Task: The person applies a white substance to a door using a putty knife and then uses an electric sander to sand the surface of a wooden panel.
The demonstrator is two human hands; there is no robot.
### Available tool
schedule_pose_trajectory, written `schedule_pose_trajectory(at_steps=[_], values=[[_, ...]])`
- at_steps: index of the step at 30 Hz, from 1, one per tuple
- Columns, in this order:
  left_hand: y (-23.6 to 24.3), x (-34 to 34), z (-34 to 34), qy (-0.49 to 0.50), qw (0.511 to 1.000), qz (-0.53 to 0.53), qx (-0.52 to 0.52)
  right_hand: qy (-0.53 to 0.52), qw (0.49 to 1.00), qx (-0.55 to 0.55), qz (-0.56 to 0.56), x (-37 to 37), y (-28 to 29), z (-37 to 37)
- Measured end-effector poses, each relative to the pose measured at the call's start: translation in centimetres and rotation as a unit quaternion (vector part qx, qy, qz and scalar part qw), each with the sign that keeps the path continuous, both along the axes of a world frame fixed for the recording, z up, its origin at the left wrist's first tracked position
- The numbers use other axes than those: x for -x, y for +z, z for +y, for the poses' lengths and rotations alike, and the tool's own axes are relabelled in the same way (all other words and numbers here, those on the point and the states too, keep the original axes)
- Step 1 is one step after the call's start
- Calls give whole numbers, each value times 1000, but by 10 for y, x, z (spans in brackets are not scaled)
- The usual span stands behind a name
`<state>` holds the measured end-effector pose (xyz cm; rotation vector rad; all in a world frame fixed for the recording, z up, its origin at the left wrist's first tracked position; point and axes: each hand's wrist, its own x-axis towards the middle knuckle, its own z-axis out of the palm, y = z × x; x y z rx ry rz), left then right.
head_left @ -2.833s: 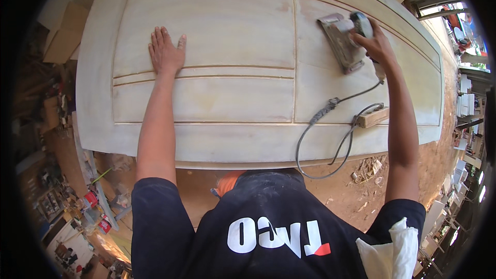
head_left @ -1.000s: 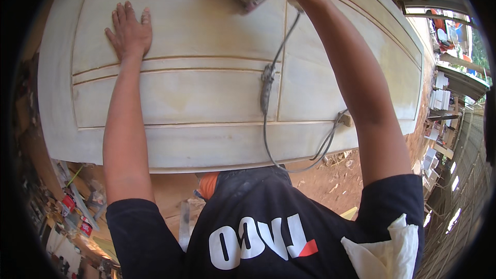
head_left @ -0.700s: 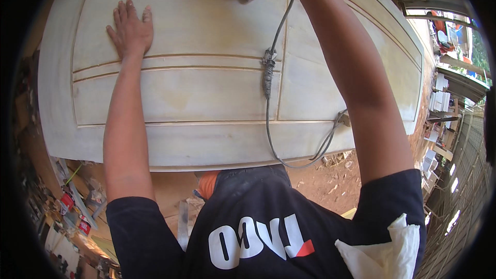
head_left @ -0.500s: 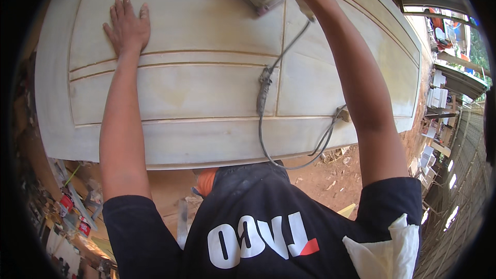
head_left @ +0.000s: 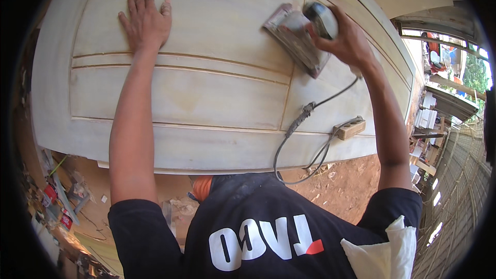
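A pale, whitish door panel (head_left: 206, 93) with brown grooves lies flat before me. My left hand (head_left: 147, 23) rests flat on its upper left part, fingers spread, holding nothing. My right hand (head_left: 346, 39) is wrapped around the body of an electric sheet sander (head_left: 310, 33), which is slightly blurred. The sander's rectangular base sits tilted across the vertical groove, right of the middle. From its rear a grey cord (head_left: 336, 91) runs down over the panel, with a dark taped joint (head_left: 301, 116) on it.
A beige power strip (head_left: 350, 128) lies near the panel's near right edge, the cord looping beside it and over the edge. Reddish dirt floor (head_left: 341, 181) shows below. Assorted clutter lies at the lower left. A slatted fence (head_left: 449, 201) stands at the right.
My right hand has brought the sander toward me and to the right. The power strip now shows fully. My left hand stays flat on the panel, appearing slightly further right.
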<state>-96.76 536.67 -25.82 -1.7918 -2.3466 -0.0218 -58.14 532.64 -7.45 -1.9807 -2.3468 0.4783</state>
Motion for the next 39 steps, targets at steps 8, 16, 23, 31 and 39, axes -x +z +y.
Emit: schedule_pose_trajectory(at_steps=[8,16,23,31,39], values=[[-8,7,-2,-8,1000,-15,-12,29,999,37,-28,110,2,88],[-17,22,8,-29,997,-45,-54,83,992,-77,58,180,-18,142],[-13,16,8,-15,998,-43,-41,-28,999,17,38,77,-4,63],[-28,34,30,-60,996,-4,-65,-9,1000,-19,13,-59,-4,-63],[44,-5,8,-3,995,-88,50,99,994,34,8,-11,-2,-66]])
